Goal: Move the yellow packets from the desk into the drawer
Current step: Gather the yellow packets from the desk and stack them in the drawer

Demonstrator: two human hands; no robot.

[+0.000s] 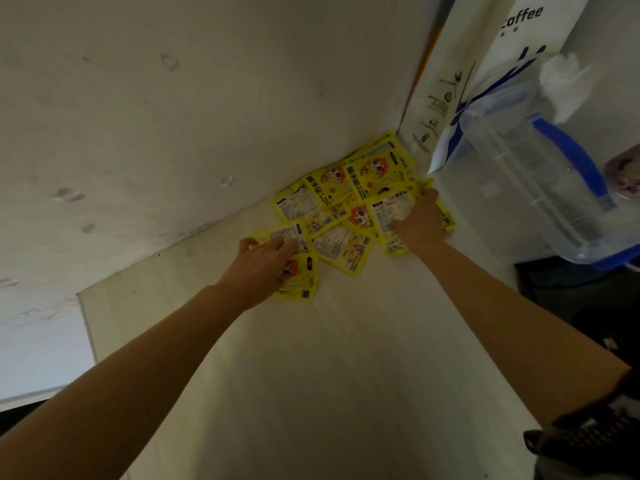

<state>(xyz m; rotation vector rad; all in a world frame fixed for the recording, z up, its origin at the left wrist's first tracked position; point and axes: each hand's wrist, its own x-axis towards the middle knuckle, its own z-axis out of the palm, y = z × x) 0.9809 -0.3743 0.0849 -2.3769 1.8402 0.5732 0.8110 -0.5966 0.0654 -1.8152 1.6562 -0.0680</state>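
Both bare forearms reach up the pale counter [311,375] to the yellow packets [349,206], heaped mid-frame against the wall. Left hand [263,265] lies on the lower-left packets, right hand [420,221] on the right ones; neither grip can be told. Upper right, a white bag [485,64] reads "coffee", beside a clear blue-handled jug [540,174], cut off. Packet print is unreadable.

Both bare forearms are reaching forward, spread apart in a V. The left hand [265,263] is lying palm down, fingers stretched flat and thumb out to the side. The right hand [420,221] is lying farther ahead, palm down, its fingers curling slightly downward.
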